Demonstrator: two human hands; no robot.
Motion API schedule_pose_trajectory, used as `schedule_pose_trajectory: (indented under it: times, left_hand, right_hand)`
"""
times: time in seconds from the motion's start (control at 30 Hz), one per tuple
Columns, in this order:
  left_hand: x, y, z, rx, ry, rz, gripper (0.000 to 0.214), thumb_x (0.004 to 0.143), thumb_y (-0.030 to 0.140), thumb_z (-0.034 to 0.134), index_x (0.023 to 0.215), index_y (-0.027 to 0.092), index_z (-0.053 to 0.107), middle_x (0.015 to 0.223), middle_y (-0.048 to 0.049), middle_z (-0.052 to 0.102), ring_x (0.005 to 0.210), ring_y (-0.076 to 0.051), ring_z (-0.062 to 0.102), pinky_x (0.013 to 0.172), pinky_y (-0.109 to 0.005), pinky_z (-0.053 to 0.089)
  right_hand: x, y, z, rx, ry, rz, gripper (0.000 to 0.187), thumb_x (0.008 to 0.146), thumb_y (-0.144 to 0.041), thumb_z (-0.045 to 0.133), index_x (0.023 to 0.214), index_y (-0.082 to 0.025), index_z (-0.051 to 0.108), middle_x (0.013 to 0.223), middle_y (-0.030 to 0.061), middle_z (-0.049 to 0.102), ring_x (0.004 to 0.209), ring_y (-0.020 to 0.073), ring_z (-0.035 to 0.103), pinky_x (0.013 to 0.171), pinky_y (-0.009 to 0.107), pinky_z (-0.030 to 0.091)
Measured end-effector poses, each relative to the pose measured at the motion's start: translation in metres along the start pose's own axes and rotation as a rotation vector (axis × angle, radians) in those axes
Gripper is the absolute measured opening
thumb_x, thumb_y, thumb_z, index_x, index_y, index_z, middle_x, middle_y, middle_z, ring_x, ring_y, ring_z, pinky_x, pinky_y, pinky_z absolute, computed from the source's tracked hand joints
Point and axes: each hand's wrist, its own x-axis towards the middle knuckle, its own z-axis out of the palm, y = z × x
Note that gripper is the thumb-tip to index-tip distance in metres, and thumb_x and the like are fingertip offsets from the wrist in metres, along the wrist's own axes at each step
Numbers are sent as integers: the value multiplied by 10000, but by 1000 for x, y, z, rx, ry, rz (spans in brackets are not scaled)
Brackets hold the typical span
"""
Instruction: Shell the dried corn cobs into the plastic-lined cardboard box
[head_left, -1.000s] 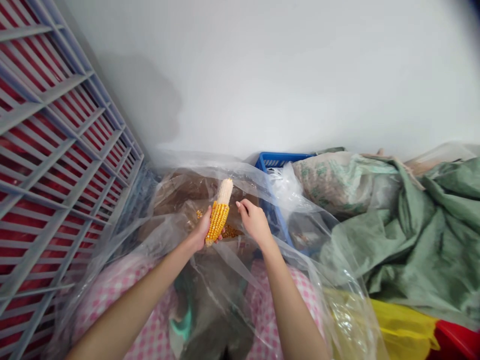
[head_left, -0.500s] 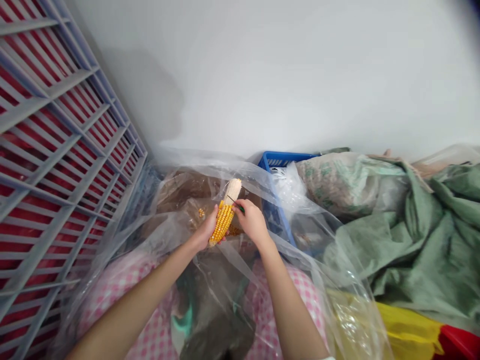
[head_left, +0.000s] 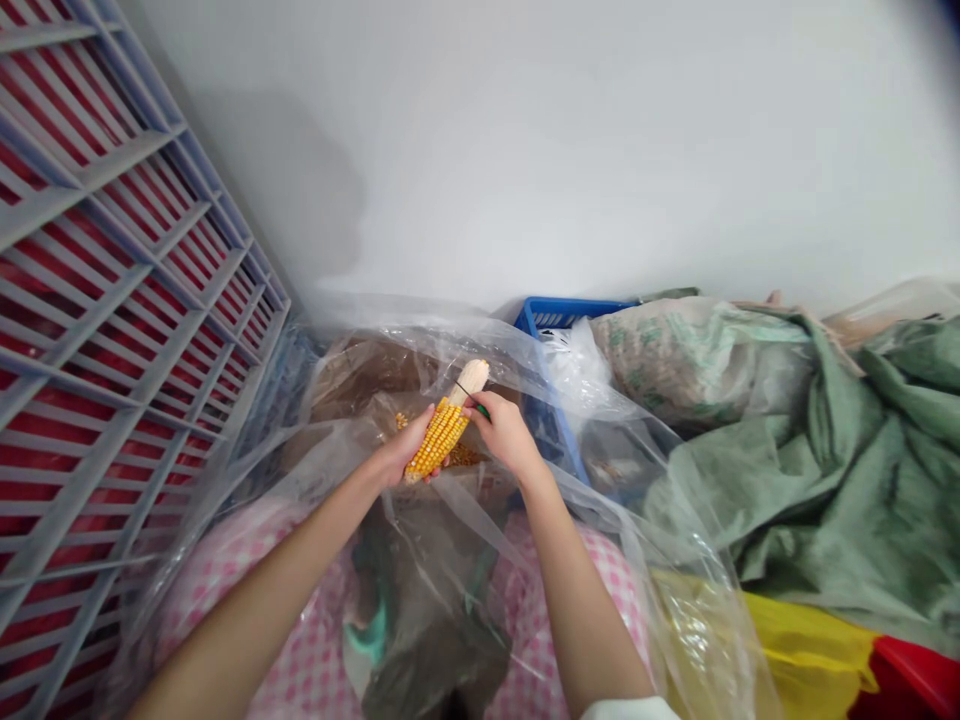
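An ear of corn (head_left: pixel 437 440) is tilted up to the right, its upper end stripped to the pale cob and its lower part covered in yellow kernels. My left hand (head_left: pixel 403 452) is closed round the lower part. In my right hand (head_left: pixel 504 432) is a thin dark pick with a green handle (head_left: pixel 481 408), pinched in the fingers; its shaft lies across the bare cob just above the kernels. Below the corn, loose kernels (head_left: pixel 466 456) lie in a clear plastic bag (head_left: pixel 352 440) that is spread over a brown cardboard box (head_left: pixel 367 372).
A slatted plastic crate (head_left: pixel 142 260) rises at the left. To the right stand a blue basket (head_left: pixel 540 312) with a white plastic bag (head_left: pixel 576 358), a printed sack (head_left: pixel 667 360) and green cloth (head_left: pixel 840 490). Yellow (head_left: pixel 806 650) and red (head_left: pixel 915 675) items lie at bottom right. A white wall (head_left: pixel 562 150) closes the back.
The corn and my left hand have shifted slightly left, with the ear leaning more to the right. My right hand stays at the cob with the pick.
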Motion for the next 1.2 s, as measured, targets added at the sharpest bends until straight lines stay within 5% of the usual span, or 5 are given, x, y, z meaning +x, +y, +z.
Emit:
schedule_pose_trajectory:
  times: [0.47,0.8,1.2]
  left_hand:
    - [-12,13,-18,27,-201,-98,551,791,619,228,812,155,524,494,-58,577,319,-138,500,277,-202,357]
    - [-13,18,-19,-174,-12,69,518,825,562,186,813,163,515,473,-37,550,311,-132,484,276,-209,356]
    - [-12,11,-6,-76,98,136,576,830,565,198,881,121,561,456,-34,556,308,-137,504,268,-209,365]
  right_hand:
    - [-5,-2,-14,17,-50,-178,158,850,-231,428,926,-192,560,918,43,605,849,143,554,774,253,415]
    - [-2,-6,-13,21,177,-88,211,855,-264,418,958,-218,596,1019,47,585,926,157,560,816,273,431]
    - [3,-11,6,47,45,-66,200,828,-294,473,926,-217,630,954,41,592,876,148,570,804,266,430]
